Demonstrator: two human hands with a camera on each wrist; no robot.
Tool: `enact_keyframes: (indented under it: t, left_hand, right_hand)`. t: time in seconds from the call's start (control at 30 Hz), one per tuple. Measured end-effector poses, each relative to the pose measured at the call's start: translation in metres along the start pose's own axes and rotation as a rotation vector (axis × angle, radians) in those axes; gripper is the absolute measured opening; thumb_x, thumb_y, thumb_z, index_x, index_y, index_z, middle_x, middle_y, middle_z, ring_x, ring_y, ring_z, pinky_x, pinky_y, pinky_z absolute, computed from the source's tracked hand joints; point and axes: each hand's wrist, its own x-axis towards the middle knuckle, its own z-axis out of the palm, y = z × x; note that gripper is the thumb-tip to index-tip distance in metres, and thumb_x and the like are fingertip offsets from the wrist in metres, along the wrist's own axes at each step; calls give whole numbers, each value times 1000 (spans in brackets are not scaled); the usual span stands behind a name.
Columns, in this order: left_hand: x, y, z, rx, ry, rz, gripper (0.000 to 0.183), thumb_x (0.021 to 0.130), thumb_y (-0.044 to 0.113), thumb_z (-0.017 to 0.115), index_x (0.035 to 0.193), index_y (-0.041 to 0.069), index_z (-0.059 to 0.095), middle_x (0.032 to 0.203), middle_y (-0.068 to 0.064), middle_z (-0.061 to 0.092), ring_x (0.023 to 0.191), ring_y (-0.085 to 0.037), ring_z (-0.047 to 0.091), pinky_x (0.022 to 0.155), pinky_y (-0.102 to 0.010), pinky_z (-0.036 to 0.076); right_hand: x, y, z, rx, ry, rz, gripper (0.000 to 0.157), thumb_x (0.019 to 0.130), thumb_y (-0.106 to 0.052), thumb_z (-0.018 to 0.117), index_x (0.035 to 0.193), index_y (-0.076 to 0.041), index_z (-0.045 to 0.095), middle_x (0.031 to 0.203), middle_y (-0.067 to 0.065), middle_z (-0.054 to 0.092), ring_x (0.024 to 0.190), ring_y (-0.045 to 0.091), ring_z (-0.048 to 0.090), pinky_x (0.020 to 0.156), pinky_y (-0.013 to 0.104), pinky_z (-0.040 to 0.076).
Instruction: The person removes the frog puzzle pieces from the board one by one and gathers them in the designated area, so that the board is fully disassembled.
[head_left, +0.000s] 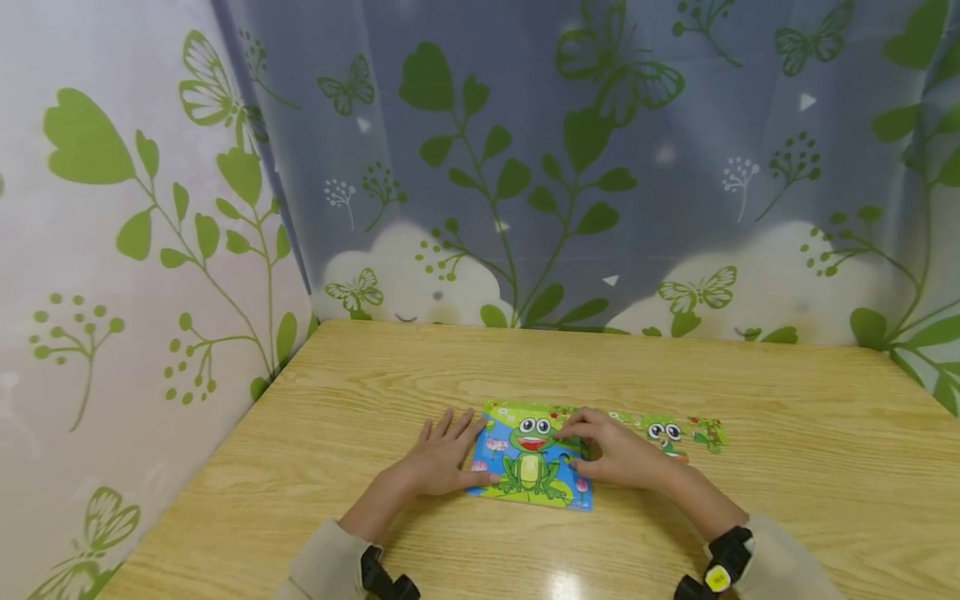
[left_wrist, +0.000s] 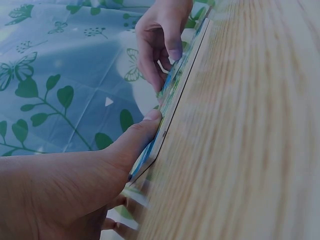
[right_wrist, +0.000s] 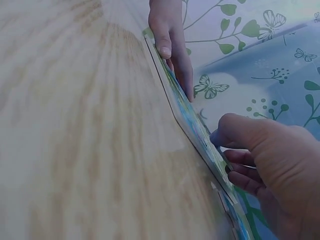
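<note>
A frog jigsaw puzzle in a thin flat board lies on the table, a green frog on blue with pink flowers. My left hand rests at its left side with the fingers spread and straight; in the left wrist view its thumb presses on the board's edge. My right hand is over the board's right part, fingers bent, with thumb and fingertips pinching a puzzle piece at the surface. That piece is mostly hidden by the fingers. In the right wrist view the right thumb touches the picture side.
Just right of the board, partly behind my right arm, lies a second frog picture with loose pieces at its right end. The wooden table reaches back to a printed curtain; another printed cloth hangs at left.
</note>
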Motion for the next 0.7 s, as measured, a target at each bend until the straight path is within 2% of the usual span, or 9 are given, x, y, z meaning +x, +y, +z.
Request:
enact_keyframes:
  t: [0.1, 0.3, 0.4, 0.57, 0.67, 0.7]
  left_hand:
    - [1, 0, 0, 3, -2, 0, 86, 86, 60, 49, 148, 12, 17, 151, -13, 10, 135, -38, 0, 103, -57, 1]
    - [1, -1, 1, 3, -1, -3, 86, 85, 60, 50, 148, 12, 17, 151, -13, 10, 135, -38, 0, 103, -58, 1]
    - [1, -1, 1, 1, 2, -1, 85, 86, 60, 50, 148, 12, 17, 151, -13, 10, 135, -38, 0, 103, -58, 2]
    - [1, 0, 0, 1, 6, -1, 85, 86, 59, 51, 148, 12, 18, 151, -13, 11, 135, -38, 1, 103, -58, 2]
    - [0, 0, 0, 0, 7, -3, 85, 85, 59, 51, 148, 12, 18, 151, -13, 11, 135, -38, 1, 103, -58, 2]
    - [0, 0, 1, 0, 7, -4, 85, 85, 59, 51, 148, 12, 18, 151, -13, 11, 135, -38, 0, 103, -58, 2]
  right_hand:
    - [-3, -1, -3, 15, 10, 4, 36, 82, -12, 65, 118, -7, 62, 115, 2, 49, 103, 20, 49, 81, 40, 44]
    - [-11, -2, -11, 46, 15, 32, 38, 81, -8, 62, 119, -6, 61, 115, 6, 48, 85, 17, 47, 63, 28, 41]
    - [-20, 1, -17, 60, 18, 51, 37, 83, -7, 62, 119, -7, 61, 116, 7, 48, 80, 15, 47, 59, 26, 40]
    - [-36, 7, -29, 49, 31, 60, 36, 84, -8, 62, 120, -7, 60, 116, 7, 48, 87, 18, 50, 63, 29, 41]
    - [-46, 11, -35, 72, 45, 60, 37, 84, -6, 63, 120, -5, 60, 117, 8, 48, 96, 24, 48, 61, 28, 43]
    - [-49, 12, -37, 87, 46, 58, 36, 84, -5, 62, 120, -4, 59, 116, 9, 47, 93, 25, 49, 59, 27, 44]
